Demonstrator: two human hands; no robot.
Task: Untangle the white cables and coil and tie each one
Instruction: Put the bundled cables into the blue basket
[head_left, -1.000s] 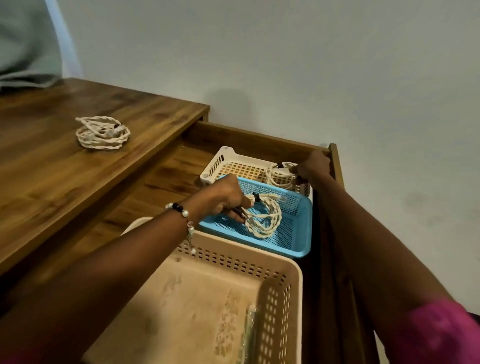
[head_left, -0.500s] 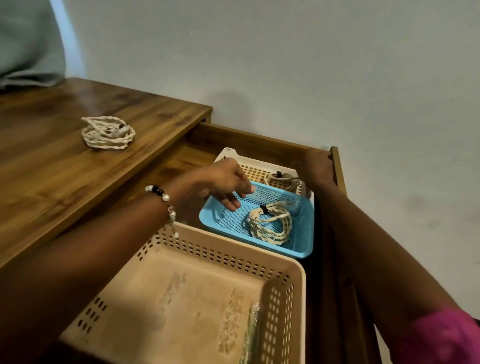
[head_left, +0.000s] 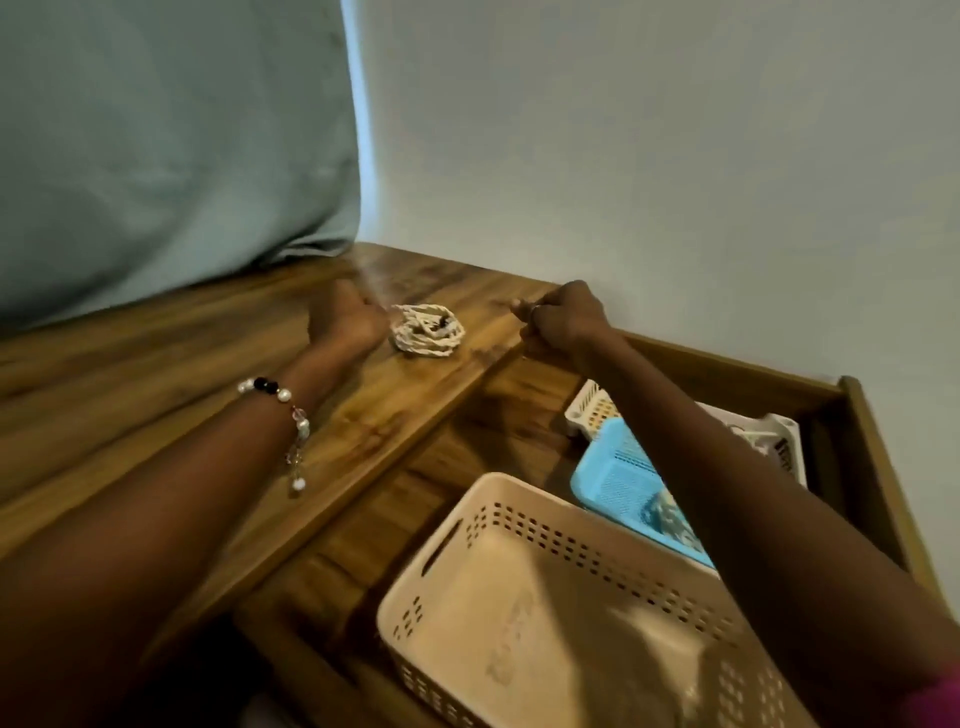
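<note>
On the wooden surface (head_left: 156, 374), left hand (head_left: 345, 319) beside the coiled white cable (head_left: 427, 331), right hand (head_left: 563, 317) at the edge; both hands' fingers curled, grip unclear.

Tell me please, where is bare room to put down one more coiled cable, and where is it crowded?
The beige basket floor is bare. The wooden tabletop is bare between the bracelet wrist and the grey cushion. It is crowded around the coiled white cable, which lies between the left hand and right hand, and in the drawer's far end, where the blue basket and white basket sit.
</note>
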